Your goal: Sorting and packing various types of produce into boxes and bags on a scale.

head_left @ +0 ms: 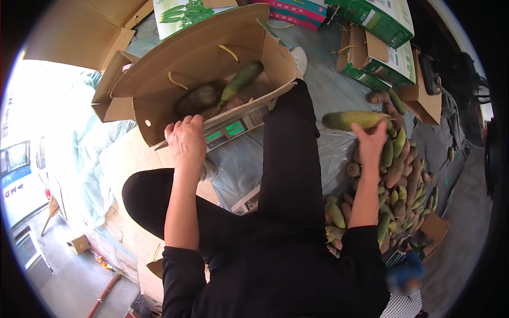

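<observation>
the right hand (pixel 369 135) grips 1 green radish (pixel 342 120) near its end, beside the pile (pixel 397 177); likely firm, weighty, steadier held mid-body. the left hand (pixel 186 140) grips the carton's (pixel 204 66) near edge.

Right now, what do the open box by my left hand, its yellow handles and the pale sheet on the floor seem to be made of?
The open box looks like cardboard, matte brown inside, with stiff folded flaps. Its yellow handles look like cord, given their slim looped shape; the fibre can't be told. The pale sheet is probably thin plastic, judging by its wrinkles and slight sheen.
</observation>
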The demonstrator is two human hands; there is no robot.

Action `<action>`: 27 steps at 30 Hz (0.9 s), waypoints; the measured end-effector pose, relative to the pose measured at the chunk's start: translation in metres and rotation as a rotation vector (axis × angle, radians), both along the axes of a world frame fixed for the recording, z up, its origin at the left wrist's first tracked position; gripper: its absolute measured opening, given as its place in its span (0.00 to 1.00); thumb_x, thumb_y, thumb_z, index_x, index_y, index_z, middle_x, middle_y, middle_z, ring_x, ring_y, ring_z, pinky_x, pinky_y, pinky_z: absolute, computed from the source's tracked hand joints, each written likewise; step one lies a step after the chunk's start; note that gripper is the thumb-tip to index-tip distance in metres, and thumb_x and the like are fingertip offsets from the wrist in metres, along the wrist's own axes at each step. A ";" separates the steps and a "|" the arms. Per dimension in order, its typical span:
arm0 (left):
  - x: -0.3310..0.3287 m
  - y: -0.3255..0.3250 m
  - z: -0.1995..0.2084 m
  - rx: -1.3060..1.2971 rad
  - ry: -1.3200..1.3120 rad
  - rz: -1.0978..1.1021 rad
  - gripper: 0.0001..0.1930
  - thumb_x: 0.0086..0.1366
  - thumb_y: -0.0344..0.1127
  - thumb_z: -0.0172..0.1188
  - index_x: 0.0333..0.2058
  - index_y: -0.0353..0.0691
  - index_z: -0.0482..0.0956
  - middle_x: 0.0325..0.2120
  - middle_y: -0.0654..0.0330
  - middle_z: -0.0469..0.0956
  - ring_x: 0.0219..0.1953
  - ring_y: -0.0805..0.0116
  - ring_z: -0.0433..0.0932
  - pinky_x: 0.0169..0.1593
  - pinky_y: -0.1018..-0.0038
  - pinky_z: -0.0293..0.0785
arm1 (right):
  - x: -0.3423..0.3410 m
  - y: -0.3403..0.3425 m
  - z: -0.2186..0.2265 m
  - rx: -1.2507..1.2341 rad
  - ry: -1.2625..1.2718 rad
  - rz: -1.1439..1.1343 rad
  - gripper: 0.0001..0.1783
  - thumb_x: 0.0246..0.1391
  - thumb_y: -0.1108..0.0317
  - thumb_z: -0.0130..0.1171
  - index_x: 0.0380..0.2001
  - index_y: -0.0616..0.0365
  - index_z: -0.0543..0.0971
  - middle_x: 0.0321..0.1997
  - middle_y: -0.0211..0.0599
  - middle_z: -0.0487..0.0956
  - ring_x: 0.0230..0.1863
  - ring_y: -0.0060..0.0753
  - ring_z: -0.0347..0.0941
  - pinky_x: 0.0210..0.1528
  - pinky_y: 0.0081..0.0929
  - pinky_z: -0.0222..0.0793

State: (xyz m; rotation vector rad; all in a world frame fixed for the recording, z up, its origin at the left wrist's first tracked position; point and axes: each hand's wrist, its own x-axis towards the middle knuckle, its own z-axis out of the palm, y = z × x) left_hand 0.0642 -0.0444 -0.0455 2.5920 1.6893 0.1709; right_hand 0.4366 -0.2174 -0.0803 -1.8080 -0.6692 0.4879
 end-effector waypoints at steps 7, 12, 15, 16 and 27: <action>-0.006 -0.002 0.000 0.003 -0.028 0.005 0.07 0.50 0.23 0.52 0.27 0.43 0.75 0.26 0.60 0.75 0.36 0.58 0.75 0.50 0.58 0.64 | -0.041 0.045 0.137 0.600 0.016 0.103 0.30 0.40 0.84 0.63 0.49 0.63 0.66 0.49 0.39 0.71 0.51 0.32 0.69 0.55 0.29 0.65; -0.007 -0.003 -0.002 0.011 -0.025 0.001 0.06 0.50 0.23 0.53 0.26 0.43 0.74 0.25 0.60 0.75 0.36 0.58 0.75 0.50 0.57 0.64 | -0.100 0.107 0.135 0.554 0.213 0.368 0.30 0.38 0.83 0.65 0.46 0.62 0.66 0.44 0.40 0.74 0.46 0.31 0.73 0.49 0.28 0.71; -0.009 -0.003 -0.003 0.028 -0.024 -0.001 0.06 0.50 0.23 0.53 0.26 0.43 0.74 0.25 0.60 0.75 0.35 0.58 0.76 0.49 0.56 0.64 | -0.147 0.148 0.110 0.461 0.332 0.510 0.28 0.37 0.80 0.68 0.42 0.62 0.65 0.40 0.39 0.75 0.40 0.29 0.75 0.43 0.26 0.73; -0.009 -0.003 -0.002 0.027 -0.028 -0.001 0.06 0.50 0.23 0.53 0.26 0.43 0.74 0.25 0.60 0.75 0.35 0.58 0.76 0.49 0.56 0.64 | -0.162 0.160 0.102 0.440 0.420 0.533 0.29 0.36 0.78 0.68 0.42 0.62 0.65 0.39 0.39 0.75 0.39 0.28 0.75 0.44 0.25 0.73; -0.008 -0.003 -0.004 -0.020 0.113 0.033 0.04 0.54 0.31 0.57 0.30 0.44 0.75 0.30 0.60 0.77 0.39 0.59 0.76 0.46 0.61 0.66 | -0.152 0.193 0.062 -0.233 0.102 0.875 0.21 0.46 0.63 0.65 0.41 0.65 0.78 0.37 0.36 0.79 0.38 0.23 0.74 0.41 0.21 0.69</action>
